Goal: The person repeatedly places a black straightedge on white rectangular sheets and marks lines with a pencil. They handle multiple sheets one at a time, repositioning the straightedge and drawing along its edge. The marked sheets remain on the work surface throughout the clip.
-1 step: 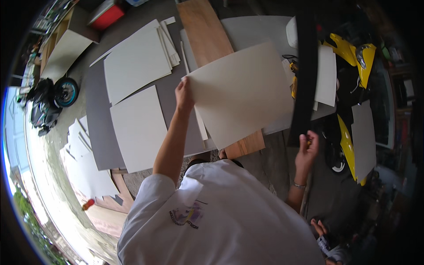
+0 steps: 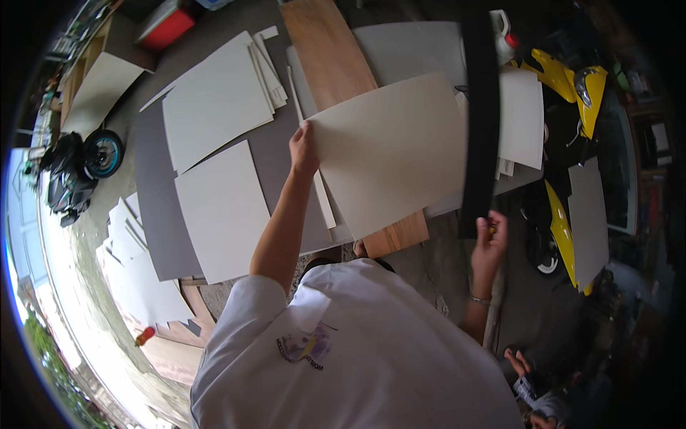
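Note:
My left hand (image 2: pixel 305 151) grips the left edge of a stiff off-white sheet (image 2: pixel 391 157), which is held up tilted over the worktable. In my right hand (image 2: pixel 489 242) is the near end of a long, flat black strip (image 2: pixel 481 121). The strip stands along the sheet's right edge; I cannot tell whether they touch. Something small and yellow shows between my right fingers, too hidden to name. A wooden plank (image 2: pixel 332 53) runs beneath the sheet across the table, and a narrow pale strip (image 2: pixel 323 196) lies beside my left hand.
Large off-white sheets (image 2: pixel 218 96) and another sheet (image 2: pixel 221 207) lie on the grey board (image 2: pixel 158 236) at left. More pale pieces (image 2: pixel 520 118) and a white jug (image 2: pixel 502 32) are at right. Yellow-panelled motorcycle (image 2: pixel 561 232), dark motorcycle (image 2: pixel 71 171) and a person's hand (image 2: pixel 518 361) are around the table.
The black strip and my right hand have shifted slightly left, closer over the sheet's right side. A yellow tool behind is now covered, while the white jug shows more.

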Motion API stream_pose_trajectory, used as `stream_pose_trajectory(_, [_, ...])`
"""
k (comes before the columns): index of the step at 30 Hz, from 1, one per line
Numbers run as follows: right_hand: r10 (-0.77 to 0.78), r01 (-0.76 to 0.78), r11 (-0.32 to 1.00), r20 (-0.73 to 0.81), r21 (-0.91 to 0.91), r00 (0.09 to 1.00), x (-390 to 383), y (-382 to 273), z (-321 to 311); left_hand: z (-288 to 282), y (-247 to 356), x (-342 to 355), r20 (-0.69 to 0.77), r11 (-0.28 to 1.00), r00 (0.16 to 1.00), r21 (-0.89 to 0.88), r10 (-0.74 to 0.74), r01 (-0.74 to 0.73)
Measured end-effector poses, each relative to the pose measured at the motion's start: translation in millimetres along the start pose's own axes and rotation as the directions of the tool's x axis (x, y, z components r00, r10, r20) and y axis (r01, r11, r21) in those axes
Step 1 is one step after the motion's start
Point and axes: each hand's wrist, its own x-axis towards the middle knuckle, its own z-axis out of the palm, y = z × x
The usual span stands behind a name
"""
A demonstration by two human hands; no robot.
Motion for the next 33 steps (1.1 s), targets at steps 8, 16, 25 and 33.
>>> stream_pose_trajectory(8, [0.169,-0.095,0.969,0.336,-0.226,0.927,-55,22,125,39,-59,73,0.037,0.751,0.994,0.659,-0.098,0.05])
stream_pose_trajectory(16, [0.227,-0.073,0.935,0.426,-0.348,0.876,-80,69,197,9,7,51,0.462,0.025,0.864,0.879,0.199,-0.475])
stream_pose_trajectory(25, [0.054,0.114,0.935,0.454,-0.335,0.889,-100,95,207,-21,-57,22,0.842,-0.055,0.535,0.539,0.076,-0.841])
stream_pose_trajectory(33, [0.066,0.11,0.928,0.449,-0.355,0.891,-106,97,205,-15,-53,22,0.837,-0.046,0.538,0.544,0.1,-0.838])
